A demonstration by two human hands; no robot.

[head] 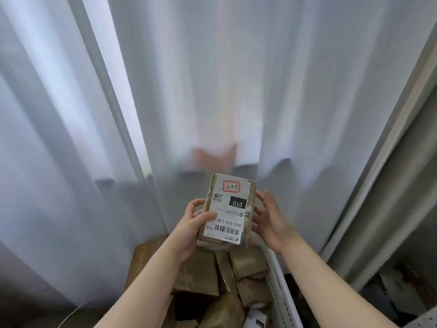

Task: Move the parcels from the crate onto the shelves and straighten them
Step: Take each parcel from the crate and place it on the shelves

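Parcel (251, 197), white shipping label (224, 215) on upper face, print upside down to camera.
- Red-outlined box (231, 186) at far end: handwritten, reads "3-2-7" when turned; last digit uncertain.
- Black block (237, 203): white "010".
- Large code line (229, 223): "010-010-L30-5", remainder covered by thumb of left hand (191, 224).
- QR code (217, 197) and barcode (227, 230) present; digits not legible.
- Small print mid-label and at near edge: too small to read.
Second label (257, 322) among parcels below: blurred, illegible.
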